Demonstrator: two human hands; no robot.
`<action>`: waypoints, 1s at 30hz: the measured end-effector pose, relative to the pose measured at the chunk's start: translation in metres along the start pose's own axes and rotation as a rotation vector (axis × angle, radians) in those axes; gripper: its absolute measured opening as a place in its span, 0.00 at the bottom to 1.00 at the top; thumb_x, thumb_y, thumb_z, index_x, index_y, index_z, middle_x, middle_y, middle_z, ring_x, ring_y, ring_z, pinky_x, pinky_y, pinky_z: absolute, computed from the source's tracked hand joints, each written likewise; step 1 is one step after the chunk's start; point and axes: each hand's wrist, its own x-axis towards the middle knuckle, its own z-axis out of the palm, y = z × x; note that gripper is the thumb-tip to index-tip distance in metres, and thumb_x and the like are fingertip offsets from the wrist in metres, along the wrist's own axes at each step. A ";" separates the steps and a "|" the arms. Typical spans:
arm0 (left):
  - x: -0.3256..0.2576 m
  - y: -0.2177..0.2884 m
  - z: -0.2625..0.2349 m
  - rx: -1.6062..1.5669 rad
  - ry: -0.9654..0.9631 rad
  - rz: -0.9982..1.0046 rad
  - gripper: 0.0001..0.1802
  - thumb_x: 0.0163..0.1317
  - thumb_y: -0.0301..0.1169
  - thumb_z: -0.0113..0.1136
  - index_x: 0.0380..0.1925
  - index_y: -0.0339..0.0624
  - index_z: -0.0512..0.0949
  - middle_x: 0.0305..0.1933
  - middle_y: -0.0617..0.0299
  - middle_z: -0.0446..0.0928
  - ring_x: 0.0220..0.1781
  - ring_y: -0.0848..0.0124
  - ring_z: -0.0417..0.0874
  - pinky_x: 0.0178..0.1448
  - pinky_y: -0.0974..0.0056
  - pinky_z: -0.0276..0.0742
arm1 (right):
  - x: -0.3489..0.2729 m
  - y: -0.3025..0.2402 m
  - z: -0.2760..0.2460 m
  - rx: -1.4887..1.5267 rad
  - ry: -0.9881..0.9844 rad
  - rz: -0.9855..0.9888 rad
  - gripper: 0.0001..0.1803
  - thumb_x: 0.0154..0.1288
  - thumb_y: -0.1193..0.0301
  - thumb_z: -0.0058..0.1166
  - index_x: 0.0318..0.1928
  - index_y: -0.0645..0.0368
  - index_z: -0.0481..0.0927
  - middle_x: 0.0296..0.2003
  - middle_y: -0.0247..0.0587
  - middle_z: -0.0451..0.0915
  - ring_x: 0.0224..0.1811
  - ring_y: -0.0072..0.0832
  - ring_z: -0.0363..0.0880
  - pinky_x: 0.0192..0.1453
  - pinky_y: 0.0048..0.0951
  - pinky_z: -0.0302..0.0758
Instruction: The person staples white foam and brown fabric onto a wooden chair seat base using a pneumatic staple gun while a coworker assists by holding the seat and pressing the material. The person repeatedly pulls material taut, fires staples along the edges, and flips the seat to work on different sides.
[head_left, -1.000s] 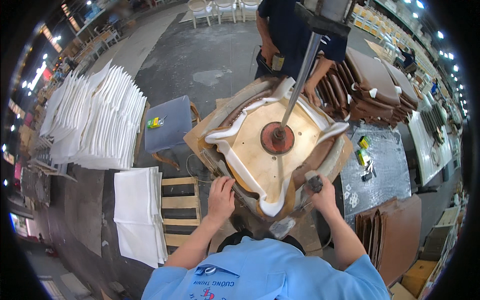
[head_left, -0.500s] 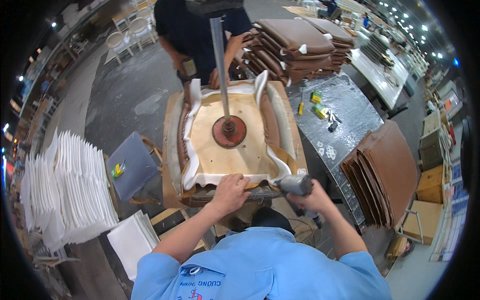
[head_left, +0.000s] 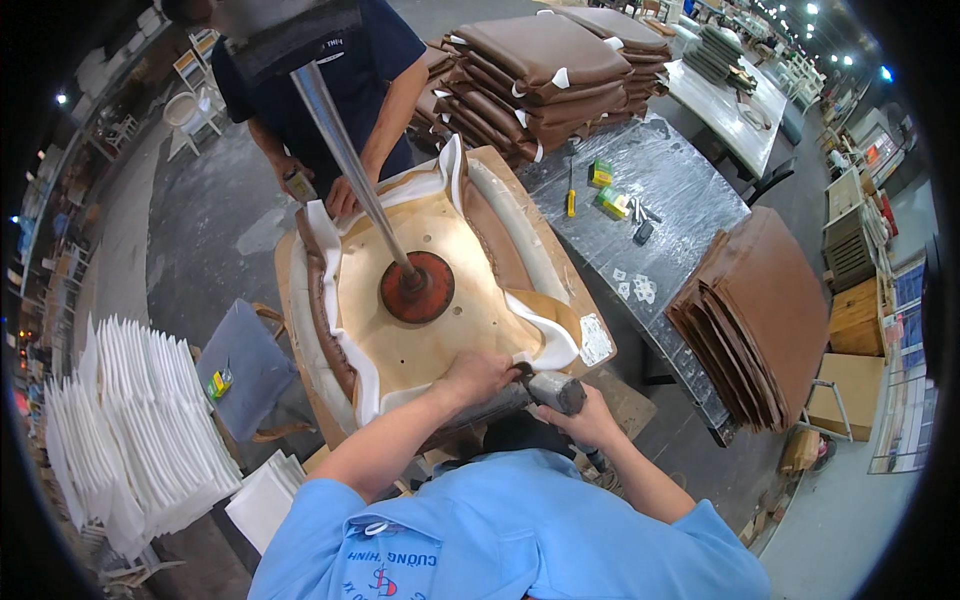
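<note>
A plywood seat panel (head_left: 470,330) lies bottom up, ringed by a brown leather-like cover (head_left: 495,235) with a white padded edge (head_left: 552,342). A round red plate (head_left: 430,300) on a metal rod (head_left: 345,150) presses on its middle. My left hand (head_left: 475,380) lies on the near edge of the seat, its fingers curled on the cover edge. My right hand (head_left: 592,420) grips a grey staple gun (head_left: 556,393) by its handle. The gun's nose is close to my left fingertips at the near right corner, and my left hand partly hides that edge.
Across the seat stands a co-worker (head_left: 310,90), one hand at its far edge, the other holding a tool. Brown cushions (head_left: 550,60) and brown sheets (head_left: 750,310) are stacked right, by a dark table (head_left: 600,235) with small boxes. White sheets (head_left: 140,420) stand left.
The staple gun has moved left along the near edge, closer to my left hand. My left fingers have shifted toward the near right corner. The seat appears turned and further left in view.
</note>
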 end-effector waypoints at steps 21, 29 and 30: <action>-0.002 -0.013 0.007 -0.267 0.186 -0.048 0.12 0.66 0.41 0.74 0.38 0.44 0.89 0.41 0.51 0.82 0.47 0.48 0.86 0.53 0.44 0.82 | 0.014 -0.013 0.010 -0.162 0.166 -0.180 0.35 0.63 0.68 0.82 0.70 0.54 0.83 0.55 0.52 0.90 0.61 0.49 0.90 0.66 0.44 0.84; -0.007 -0.018 0.015 -0.212 0.247 -0.001 0.11 0.66 0.41 0.73 0.36 0.45 0.90 0.40 0.53 0.81 0.49 0.49 0.85 0.56 0.42 0.78 | 0.016 -0.020 0.012 -0.204 0.119 -0.119 0.35 0.64 0.69 0.81 0.70 0.56 0.83 0.57 0.51 0.90 0.62 0.47 0.90 0.68 0.43 0.84; -0.007 -0.020 0.015 -0.210 0.249 0.014 0.11 0.66 0.41 0.73 0.36 0.45 0.90 0.40 0.53 0.81 0.50 0.49 0.84 0.56 0.42 0.78 | 0.015 -0.022 0.012 -0.223 0.120 -0.098 0.34 0.64 0.69 0.80 0.70 0.56 0.83 0.57 0.51 0.90 0.62 0.46 0.90 0.68 0.43 0.84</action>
